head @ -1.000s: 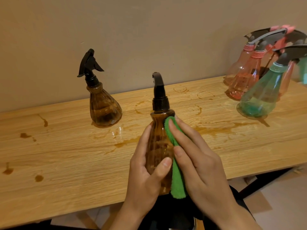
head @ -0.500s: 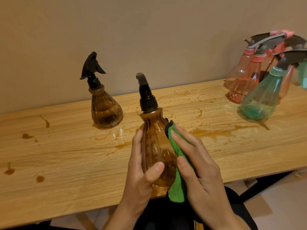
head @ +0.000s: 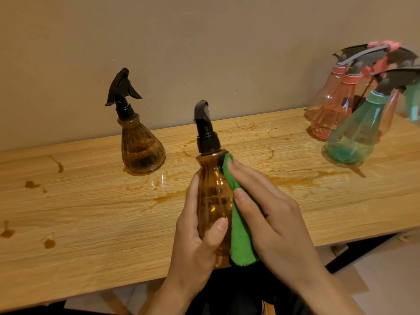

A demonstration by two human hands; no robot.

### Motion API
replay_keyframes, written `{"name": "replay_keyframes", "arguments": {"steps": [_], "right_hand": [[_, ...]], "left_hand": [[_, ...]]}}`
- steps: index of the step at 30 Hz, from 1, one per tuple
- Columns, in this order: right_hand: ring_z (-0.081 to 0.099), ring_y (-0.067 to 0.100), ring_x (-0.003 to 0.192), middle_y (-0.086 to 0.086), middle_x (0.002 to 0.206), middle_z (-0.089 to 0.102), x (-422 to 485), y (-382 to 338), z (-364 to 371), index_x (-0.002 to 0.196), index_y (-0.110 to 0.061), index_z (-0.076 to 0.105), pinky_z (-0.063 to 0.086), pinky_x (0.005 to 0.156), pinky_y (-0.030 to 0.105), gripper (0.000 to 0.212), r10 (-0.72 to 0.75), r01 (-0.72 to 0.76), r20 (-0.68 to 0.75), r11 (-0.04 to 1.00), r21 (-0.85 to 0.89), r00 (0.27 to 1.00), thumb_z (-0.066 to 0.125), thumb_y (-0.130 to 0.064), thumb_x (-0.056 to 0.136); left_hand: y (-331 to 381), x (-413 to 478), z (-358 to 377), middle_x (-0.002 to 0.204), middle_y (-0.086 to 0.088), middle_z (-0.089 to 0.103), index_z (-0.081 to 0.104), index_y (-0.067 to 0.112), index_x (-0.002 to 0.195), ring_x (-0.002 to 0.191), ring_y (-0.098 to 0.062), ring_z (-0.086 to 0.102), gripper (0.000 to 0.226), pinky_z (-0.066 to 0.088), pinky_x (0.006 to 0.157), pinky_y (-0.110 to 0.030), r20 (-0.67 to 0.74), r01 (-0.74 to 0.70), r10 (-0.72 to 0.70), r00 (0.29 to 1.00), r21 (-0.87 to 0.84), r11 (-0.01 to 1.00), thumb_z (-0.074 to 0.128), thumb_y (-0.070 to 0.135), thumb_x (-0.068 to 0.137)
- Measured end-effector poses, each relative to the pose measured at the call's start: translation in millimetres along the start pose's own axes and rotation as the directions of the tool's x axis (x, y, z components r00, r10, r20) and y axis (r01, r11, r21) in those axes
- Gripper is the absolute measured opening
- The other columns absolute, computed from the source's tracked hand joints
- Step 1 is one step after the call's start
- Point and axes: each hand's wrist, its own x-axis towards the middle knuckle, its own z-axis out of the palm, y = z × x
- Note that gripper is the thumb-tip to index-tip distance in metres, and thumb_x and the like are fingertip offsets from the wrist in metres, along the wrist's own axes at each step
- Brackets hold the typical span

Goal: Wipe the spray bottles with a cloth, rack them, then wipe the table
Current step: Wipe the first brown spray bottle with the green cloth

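Observation:
My left hand (head: 195, 242) grips an amber spray bottle (head: 212, 196) with a black nozzle, held upright above the table's front edge. My right hand (head: 270, 214) presses a green cloth (head: 239, 235) flat against the bottle's right side, fingers straight. A second amber spray bottle (head: 139, 146) stands on the wooden table (head: 91, 212) to the back left. Brown spill stains (head: 295, 180) and ring marks cover the tabletop.
At the back right, pink spray bottles (head: 334, 112) and a green spray bottle (head: 356, 137) hang tilted together, apparently on a rack I cannot make out. A plain wall runs behind the table. Dark table legs and floor show below the front edge.
The held bottle tilted left, then came back upright. My right hand has slid the cloth up towards the bottle's shoulder. The view shifted slightly.

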Motion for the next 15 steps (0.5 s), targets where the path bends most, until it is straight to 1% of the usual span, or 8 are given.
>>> {"name": "replay_keyframes", "arguments": {"steps": [2, 4, 6, 8, 9, 11, 13, 15], "right_hand": [[0.035, -0.006, 0.144, -0.020, 0.155, 0.044, 0.6, -3.4, 1.4, 0.149, -0.035, 0.049, 0.032, 0.113, 0.013, 0.042, -0.043, 0.045, 0.032, 0.997, -0.069, 0.999, 0.045, -0.035, 0.107], [0.033, 0.000, 0.147, -0.017, 0.159, 0.038, -6.3, -2.3, 4.4, 0.150, -0.034, 0.048, 0.036, 0.116, 0.023, 0.044, -0.074, 0.080, 0.052, 0.990, -0.115, 0.996, 0.041, -0.035, 0.107], [0.033, 0.008, 0.149, -0.013, 0.162, 0.034, -18.4, 3.0, 8.5, 0.149, -0.033, 0.050, 0.038, 0.116, 0.032, 0.043, -0.107, 0.113, 0.042, 0.981, -0.156, 0.993, 0.040, -0.034, 0.107], [0.033, 0.017, 0.151, -0.008, 0.164, 0.032, -33.7, 9.7, 14.1, 0.148, -0.032, 0.051, 0.038, 0.115, 0.039, 0.042, -0.137, 0.137, 0.010, 0.975, -0.177, 0.990, 0.038, -0.035, 0.108], [0.033, 0.020, 0.151, -0.006, 0.164, 0.032, -40.3, 12.3, 16.7, 0.148, -0.031, 0.050, 0.038, 0.115, 0.040, 0.042, -0.141, 0.138, -0.006, 0.975, -0.173, 0.990, 0.037, -0.035, 0.109], [0.034, 0.020, 0.151, -0.006, 0.164, 0.033, -46.0, 14.8, 18.8, 0.149, -0.032, 0.050, 0.037, 0.115, 0.037, 0.042, -0.118, 0.111, -0.040, 0.983, -0.149, 0.992, 0.037, -0.033, 0.108], [0.035, 0.012, 0.149, -0.009, 0.161, 0.037, -38.8, 13.6, 15.5, 0.149, -0.032, 0.050, 0.035, 0.116, 0.026, 0.043, -0.070, 0.063, -0.062, 0.992, -0.112, 0.996, 0.041, -0.030, 0.107], [0.038, 0.003, 0.146, -0.012, 0.157, 0.042, -23.7, 9.7, 9.2, 0.148, -0.034, 0.050, 0.033, 0.112, 0.014, 0.041, -0.033, 0.029, -0.060, 0.998, -0.059, 0.998, 0.044, -0.028, 0.108]], "left_hand": [[0.9, -0.9, -0.4, 0.137, 0.026, 0.062, 0.039, 0.037, 0.148, 0.124, -0.001, 0.063, 0.071, 0.051, 0.093, -0.014, -0.019, -0.008, 0.008, 1.000, -0.005, 1.000, 0.063, 0.041, 0.081], [0.1, -1.7, -1.7, 0.138, 0.019, 0.064, 0.043, 0.035, 0.147, 0.125, -0.006, 0.063, 0.070, 0.053, 0.095, -0.020, -0.043, -0.013, 0.012, 0.999, -0.031, 0.999, 0.066, 0.039, 0.081], [-4.2, -1.3, -4.8, 0.140, 0.005, 0.065, 0.045, 0.029, 0.150, 0.129, -0.018, 0.063, 0.073, 0.054, 0.103, -0.038, -0.101, 0.005, -0.012, 0.995, -0.069, 0.998, 0.068, 0.039, 0.081], [-7.0, -0.9, -6.9, 0.140, -0.005, 0.065, 0.043, 0.023, 0.153, 0.128, -0.028, 0.064, 0.080, 0.049, 0.107, -0.053, -0.128, 0.022, -0.034, 0.991, -0.099, 0.995, 0.069, 0.039, 0.080], [-8.1, -0.6, -7.3, 0.138, -0.005, 0.066, 0.042, 0.024, 0.154, 0.126, -0.028, 0.065, 0.081, 0.049, 0.106, -0.053, -0.127, 0.026, -0.038, 0.991, -0.097, 0.995, 0.069, 0.039, 0.079], [-8.0, -0.9, -6.9, 0.134, 0.002, 0.069, 0.041, 0.027, 0.153, 0.123, -0.022, 0.067, 0.082, 0.054, 0.100, -0.039, -0.101, 0.025, -0.032, 0.994, -0.068, 0.997, 0.069, 0.040, 0.077], [-6.3, -2.2, -4.0, 0.134, 0.011, 0.068, 0.040, 0.029, 0.152, 0.123, -0.013, 0.066, 0.080, 0.053, 0.096, -0.024, -0.040, 0.013, -0.015, 0.999, -0.038, 0.999, 0.069, 0.039, 0.078], [-4.4, -2.4, -1.0, 0.135, 0.024, 0.065, 0.040, 0.036, 0.149, 0.124, -0.002, 0.064, 0.074, 0.050, 0.094, -0.014, 0.022, 0.012, -0.012, 1.000, -0.006, 1.000, 0.067, 0.038, 0.080]]}}
